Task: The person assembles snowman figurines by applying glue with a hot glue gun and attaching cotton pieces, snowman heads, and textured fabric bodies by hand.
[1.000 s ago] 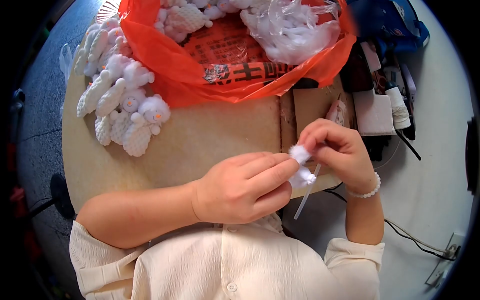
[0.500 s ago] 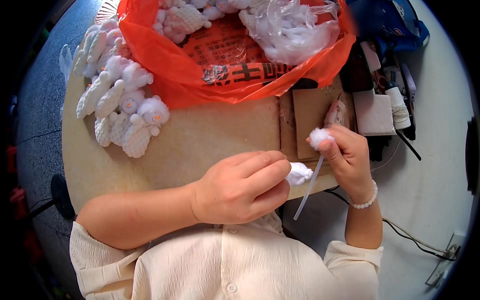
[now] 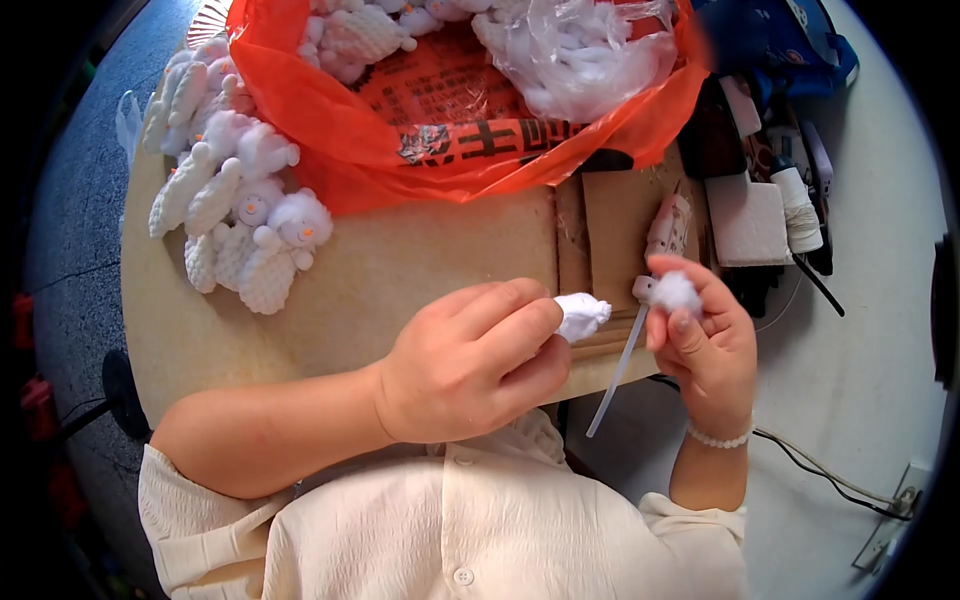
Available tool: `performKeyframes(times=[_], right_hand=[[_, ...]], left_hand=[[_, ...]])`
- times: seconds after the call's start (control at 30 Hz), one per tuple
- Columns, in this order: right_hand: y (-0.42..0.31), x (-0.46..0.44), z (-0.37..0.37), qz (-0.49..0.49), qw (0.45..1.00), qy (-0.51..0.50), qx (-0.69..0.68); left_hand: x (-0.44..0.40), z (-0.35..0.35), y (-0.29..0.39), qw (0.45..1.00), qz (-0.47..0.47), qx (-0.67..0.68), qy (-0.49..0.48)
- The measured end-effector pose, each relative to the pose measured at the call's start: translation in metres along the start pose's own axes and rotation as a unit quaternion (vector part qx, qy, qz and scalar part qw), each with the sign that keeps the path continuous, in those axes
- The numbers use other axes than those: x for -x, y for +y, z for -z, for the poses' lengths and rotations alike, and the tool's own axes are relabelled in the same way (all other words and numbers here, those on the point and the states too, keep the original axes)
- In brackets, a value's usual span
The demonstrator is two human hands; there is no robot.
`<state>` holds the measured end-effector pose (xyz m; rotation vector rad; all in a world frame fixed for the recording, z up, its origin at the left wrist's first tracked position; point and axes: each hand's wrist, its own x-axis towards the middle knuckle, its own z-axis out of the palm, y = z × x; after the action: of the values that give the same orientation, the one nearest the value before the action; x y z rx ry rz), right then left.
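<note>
My left hand (image 3: 475, 365) is closed, its fingertips pinching a small white fabric piece (image 3: 583, 316) that looks gathered at its right end. My right hand (image 3: 712, 335) holds a white fluffy ball (image 3: 677, 294) between thumb and fingers, palm partly turned up. Just left of the right fingers, a glue gun (image 3: 668, 226) lies on cardboard, nozzle pointing away from me. A translucent glue stick (image 3: 617, 375) sticks out of its rear and hangs over the table edge. Several white plush snowmen (image 3: 285, 235) with orange noses are piled at the left.
A big red plastic bag (image 3: 440, 185) at the back contains more white plush pieces and a clear bag (image 3: 580, 60). Brown cardboard (image 3: 620, 215) lies at the table's right. Beyond it are a white block (image 3: 747, 222), a thread spool (image 3: 797, 210) and a blue bag (image 3: 790, 60).
My right hand has shifted right and slightly down, turning its palm up with the fluffy ball. My left hand has drawn slightly left and up with the fabric piece, away from the glue stick.
</note>
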<state>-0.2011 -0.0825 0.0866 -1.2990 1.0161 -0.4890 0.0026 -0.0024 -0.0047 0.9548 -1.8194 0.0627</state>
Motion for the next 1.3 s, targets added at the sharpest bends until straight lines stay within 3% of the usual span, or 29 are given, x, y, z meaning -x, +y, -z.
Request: performKeyframes(times=[0.23,0.33,0.47,0.5,0.6,0.63,0.83,0.93,1.13,1.23,1.3], right_hand=[[0.019,0.012,-0.009,0.007,0.987,0.016,0.157],[0.028,0.016,-0.013,0.068,0.987,0.028,0.141],[0.033,0.022,-0.021,0.064,0.996,0.033,0.059],[0.037,0.024,-0.012,0.049,0.992,0.006,0.119],[0.05,0.027,-0.013,0.05,0.997,-0.004,0.066],[0.046,0.031,-0.02,0.003,1.0,0.027,0.004],[0.049,0.03,-0.027,0.039,0.996,0.084,0.016],[0.056,0.029,-0.02,0.118,0.984,0.048,0.12],[0.053,0.025,-0.041,0.123,0.987,0.099,0.007],[0.05,0.026,-0.042,0.037,0.998,0.057,0.006],[0.056,0.019,-0.047,0.107,0.992,0.068,0.004]], left_hand=[[0.0,0.002,0.0,1.0,0.014,-0.015,-0.009],[-0.001,0.002,-0.001,0.999,0.035,-0.022,0.002],[0.001,0.0,-0.002,0.999,0.037,-0.036,0.009],[0.001,-0.001,-0.002,0.999,0.037,-0.035,0.007],[0.0,0.0,-0.002,0.998,0.034,-0.048,0.005],[0.0,0.0,-0.002,0.998,0.034,-0.047,0.006],[0.002,-0.002,-0.004,0.999,0.025,-0.041,0.01],[0.001,0.001,-0.002,0.999,0.026,-0.03,0.0],[0.002,0.0,0.0,1.0,0.019,-0.014,-0.01],[0.001,0.0,0.0,1.0,0.021,-0.012,-0.015],[-0.001,0.002,0.002,0.999,0.028,-0.007,-0.018]])
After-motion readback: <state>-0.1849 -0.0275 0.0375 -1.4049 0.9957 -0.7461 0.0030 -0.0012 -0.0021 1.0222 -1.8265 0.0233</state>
